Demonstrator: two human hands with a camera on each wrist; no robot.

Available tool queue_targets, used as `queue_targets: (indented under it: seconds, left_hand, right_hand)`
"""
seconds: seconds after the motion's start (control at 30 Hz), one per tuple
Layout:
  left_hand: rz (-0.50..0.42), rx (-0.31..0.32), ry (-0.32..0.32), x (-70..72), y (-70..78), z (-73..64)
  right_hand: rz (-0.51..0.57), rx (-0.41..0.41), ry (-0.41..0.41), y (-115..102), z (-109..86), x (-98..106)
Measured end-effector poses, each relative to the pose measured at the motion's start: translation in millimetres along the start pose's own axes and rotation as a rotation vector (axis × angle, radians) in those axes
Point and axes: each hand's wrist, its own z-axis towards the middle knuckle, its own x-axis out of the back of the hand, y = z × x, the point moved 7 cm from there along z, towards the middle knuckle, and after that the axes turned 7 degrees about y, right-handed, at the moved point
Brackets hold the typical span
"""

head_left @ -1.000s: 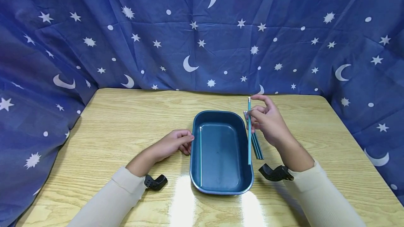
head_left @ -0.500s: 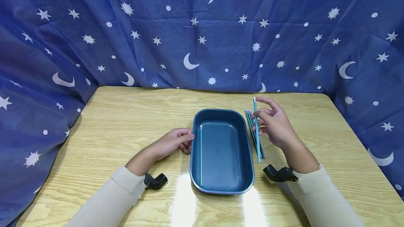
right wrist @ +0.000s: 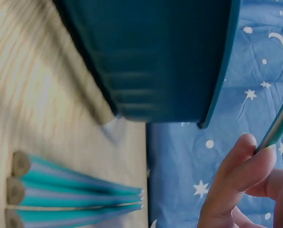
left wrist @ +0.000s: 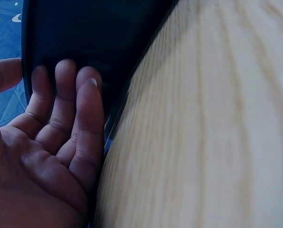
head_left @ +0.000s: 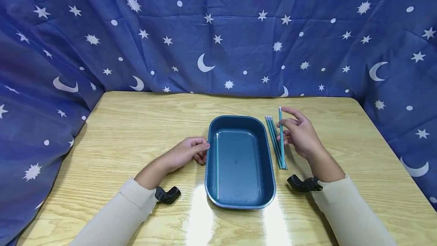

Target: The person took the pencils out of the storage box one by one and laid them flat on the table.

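My right hand (head_left: 301, 134) pinches a teal pencil (head_left: 282, 151), eraser end pointing away, just right of the blue plastic bin (head_left: 239, 204). In the right wrist view, thumb and fingertips meet on the pencil (right wrist: 280, 118). Three more teal pencils (head_left: 272, 134) lie side by side on the table, between the bin and that hand; the right wrist view shows their flat, unsharpened ends (right wrist: 20, 164). One pencil (head_left: 217, 166) lies inside the bin along its left wall. My left hand (head_left: 186, 153) holds the bin's left side, thumb at the rim and fingers against the outer wall (left wrist: 99, 38).
Everything stands on a light wooden table (head_left: 146, 120). A blue curtain (head_left: 157, 37) with white moons and stars hangs behind the table and at both sides. A black wrist mount (head_left: 167, 195) is on the left wrist, and another mount (head_left: 304, 183) on the right.
My right hand has moved rightward with the pencil, from the bin's right rim to over the loose pencils. My left hand stays on the bin.
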Motion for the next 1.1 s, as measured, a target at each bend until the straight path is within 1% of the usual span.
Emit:
queue_targets:
  seconds: [0.13,0.33,0.73,0.9,1.1]
  left_hand:
    - [0.000,0.001,0.000,0.3,0.4,-0.4]
    - [0.006,0.000,0.005,0.8,1.3,-0.2]
    - [0.009,-0.006,-0.002,0.2,1.5,-0.7]
    - [0.012,-0.001,0.000,0.6,1.2,-0.8]
    - [0.016,0.002,0.003,0.7,0.6,-0.1]
  right_hand:
    - [-0.018,-0.008,-0.002,6.1,3.5,3.9]
    - [0.003,-0.030,-0.009,14.5,9.3,6.9]
    - [-0.021,-0.060,0.009,23.3,15.0,17.2]
    - [-0.051,-0.048,0.005,23.1,15.7,18.0]
    - [-0.111,-0.044,0.012,23.7,16.1,19.0]
